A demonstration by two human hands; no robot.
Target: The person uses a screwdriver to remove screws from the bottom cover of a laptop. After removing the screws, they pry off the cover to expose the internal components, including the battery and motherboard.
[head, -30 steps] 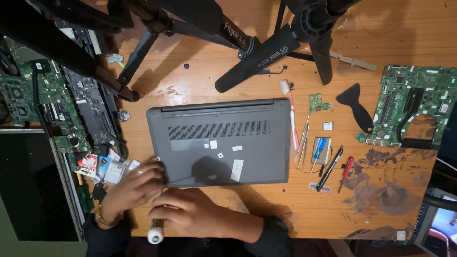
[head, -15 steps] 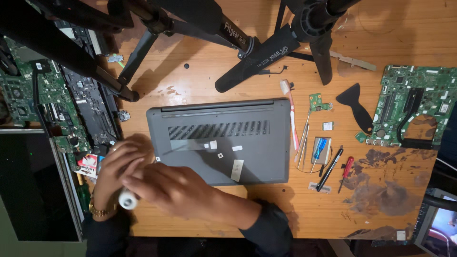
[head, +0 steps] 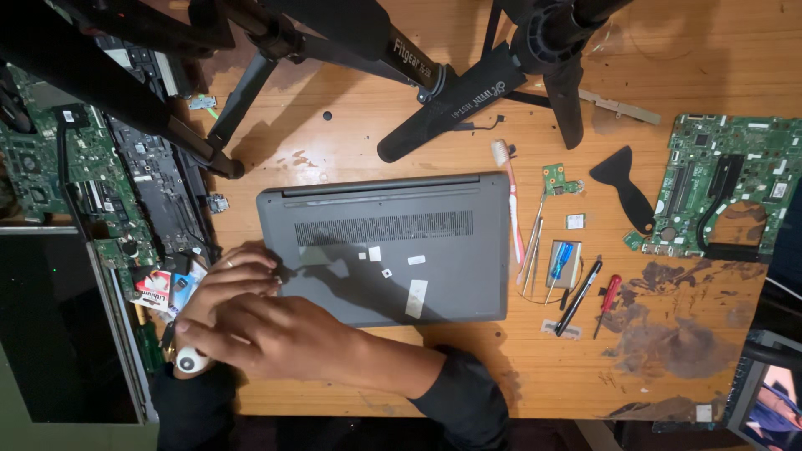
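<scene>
A: What's changed at the lower left of the frame?

B: Both hands have slid to the lower-left corner of the laptop [head: 388,249]. A second ago they sat below its front edge, nearer the middle. The white-ended screwdriver [head: 192,361] has moved left with them, its butt now poking out under the wrist.

A: So the work has gone to that corner?

B: I'd judge so; the fingers now cover the corner itself.

A: And the left hand's grip?

B: The left hand [head: 227,280] lies mostly under the other one. Its fingers are curled against the laptop's left edge, touching the case. Whether it pinches anything, I cannot tell.

A: The right hand?

B: The right hand [head: 271,334] lies across the left, its grip clenched on the screwdriver. Only the white butt shows; the shaft and tip are hidden beneath the fingers.

A: Where's the laptop?

B: Centre of the tabletop [head: 351,150], base up, vent slots toward the top of the frame, lid shut. Just right of it lie a toothbrush [head: 510,200], small drivers [head: 585,288] and a black pry tool [head: 625,185]. A green board [head: 718,184] sits at far right.
</scene>
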